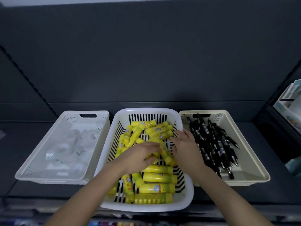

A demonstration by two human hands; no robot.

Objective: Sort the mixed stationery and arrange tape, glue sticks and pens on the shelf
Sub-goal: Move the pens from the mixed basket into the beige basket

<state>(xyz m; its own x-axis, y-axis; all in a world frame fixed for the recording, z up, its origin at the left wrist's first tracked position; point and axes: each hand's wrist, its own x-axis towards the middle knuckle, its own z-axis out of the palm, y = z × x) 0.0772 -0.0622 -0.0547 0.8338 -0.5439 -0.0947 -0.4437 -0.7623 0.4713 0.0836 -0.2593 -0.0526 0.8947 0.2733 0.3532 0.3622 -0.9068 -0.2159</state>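
The left hand [140,154] is clamping its fingers and thumb around glue sticks [157,177] in the middle basket [146,207]. At its 3 o'clock, the right hand [184,148] is resting on the heap, fingers apart. On the shelf [16,144], tape rolls [64,147] are lying in the tape basket [48,180] at 9 o'clock. Pens [211,144] are filling the pen basket [250,160] at 3 o'clock.

Person seen by 2 arms only: L hand [140,154] & R hand [185,148], both bare. L forearm [91,191] & R forearm [228,191] bare too, as far as visible. Finer detail blurred.
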